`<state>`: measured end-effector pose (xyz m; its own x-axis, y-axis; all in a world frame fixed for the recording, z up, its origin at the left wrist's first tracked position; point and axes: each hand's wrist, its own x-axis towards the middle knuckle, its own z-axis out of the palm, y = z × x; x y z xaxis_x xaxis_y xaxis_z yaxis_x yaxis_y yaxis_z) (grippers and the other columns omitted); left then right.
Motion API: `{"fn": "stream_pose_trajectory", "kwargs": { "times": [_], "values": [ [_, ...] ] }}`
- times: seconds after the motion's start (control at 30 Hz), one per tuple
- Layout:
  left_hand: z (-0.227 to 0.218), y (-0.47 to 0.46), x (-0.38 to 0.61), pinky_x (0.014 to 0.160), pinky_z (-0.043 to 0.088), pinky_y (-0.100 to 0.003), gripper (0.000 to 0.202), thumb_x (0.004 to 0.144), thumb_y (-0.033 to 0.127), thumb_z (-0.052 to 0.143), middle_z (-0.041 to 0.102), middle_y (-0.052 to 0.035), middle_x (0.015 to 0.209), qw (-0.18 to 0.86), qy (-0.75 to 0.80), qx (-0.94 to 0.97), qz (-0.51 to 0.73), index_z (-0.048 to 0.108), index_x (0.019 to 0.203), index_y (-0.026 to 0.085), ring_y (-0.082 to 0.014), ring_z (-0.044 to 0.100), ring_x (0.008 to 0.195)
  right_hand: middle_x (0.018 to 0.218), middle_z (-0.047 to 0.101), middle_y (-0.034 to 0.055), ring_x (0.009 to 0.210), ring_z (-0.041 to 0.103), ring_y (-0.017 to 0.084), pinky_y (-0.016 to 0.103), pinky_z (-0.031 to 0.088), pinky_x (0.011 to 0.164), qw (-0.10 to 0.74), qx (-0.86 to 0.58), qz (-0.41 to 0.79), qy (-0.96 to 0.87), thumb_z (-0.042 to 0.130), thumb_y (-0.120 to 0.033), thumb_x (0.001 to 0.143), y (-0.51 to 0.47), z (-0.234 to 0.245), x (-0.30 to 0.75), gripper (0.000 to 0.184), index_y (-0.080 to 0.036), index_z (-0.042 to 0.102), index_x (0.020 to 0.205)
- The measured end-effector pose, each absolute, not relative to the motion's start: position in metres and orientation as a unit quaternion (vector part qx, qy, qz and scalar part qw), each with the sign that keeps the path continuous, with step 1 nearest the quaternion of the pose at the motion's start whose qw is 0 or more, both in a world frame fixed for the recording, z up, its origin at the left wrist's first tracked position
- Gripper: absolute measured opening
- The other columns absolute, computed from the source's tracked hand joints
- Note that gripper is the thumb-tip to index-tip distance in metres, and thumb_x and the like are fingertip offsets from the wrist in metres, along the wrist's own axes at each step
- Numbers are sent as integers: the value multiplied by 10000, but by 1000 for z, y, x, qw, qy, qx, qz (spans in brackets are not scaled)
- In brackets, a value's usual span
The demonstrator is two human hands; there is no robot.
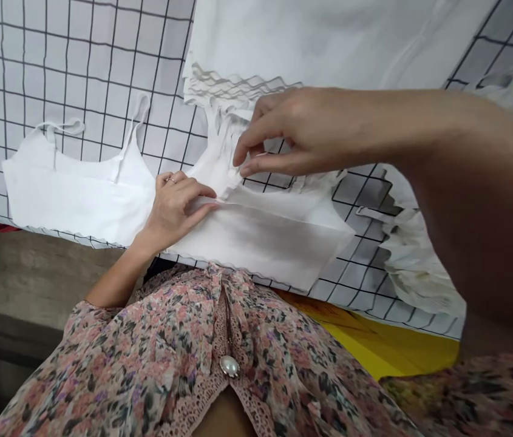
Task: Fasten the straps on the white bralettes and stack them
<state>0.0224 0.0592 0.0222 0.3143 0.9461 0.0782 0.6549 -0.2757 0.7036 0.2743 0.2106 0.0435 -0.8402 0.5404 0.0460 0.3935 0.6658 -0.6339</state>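
Observation:
A white cropped camisole top (pixel 260 243) lies spread along the near edge of the table, with gathered strap fabric (pixel 220 142) at its upper side. My left hand (pixel 174 203), with a ring on one finger, pinches the top's upper edge between thumb and fingertips. Just above and to the right, my right hand (pixel 288 133) reaches across with thumb and index finger closed on the gathered white strap. The exact bit between those fingertips is partly hidden. Left of my left hand, a second white camisole (pixel 78 194) rests flat, its thin straps pointing away from me.
A white grid-patterned cloth (pixel 115 54) covers the table. Stacked white fabric (pixel 329 42) with a wavy edge lies at the back. Ruffled white pieces (pixel 420 267) are piled at the right, partly behind my right arm. Something yellow (pixel 388 346) shows below the table edge.

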Motion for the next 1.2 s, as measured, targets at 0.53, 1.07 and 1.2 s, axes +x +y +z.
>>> {"fn": "stream_pose_trajectory", "kwargs": {
  "times": [0.53,1.07,1.2],
  "values": [
    [19,60,10,994,367,-422,166,1031,365,715,749,31,804,242,550,763,237,735,908,254,-194,645,861,821,634,78,910,602,264,513,519,841,211,-296,70,-929,532,-186,1014,241,34,242,216,-233,607,817],
    [59,102,31,776,590,-350,239,965,481,791,804,-49,991,525,504,552,406,818,1011,248,-151,678,836,921,795,32,823,740,192,371,604,785,451,-321,201,-808,636,-254,1034,176,21,240,175,-273,769,1147],
    [68,90,27,767,570,-356,157,968,393,782,790,-31,956,493,493,594,402,837,1080,298,-148,619,803,1103,749,59,1020,705,213,403,607,886,408,-278,243,-835,651,-221,1004,182,25,255,413,-333,715,1397]
  ]
}}
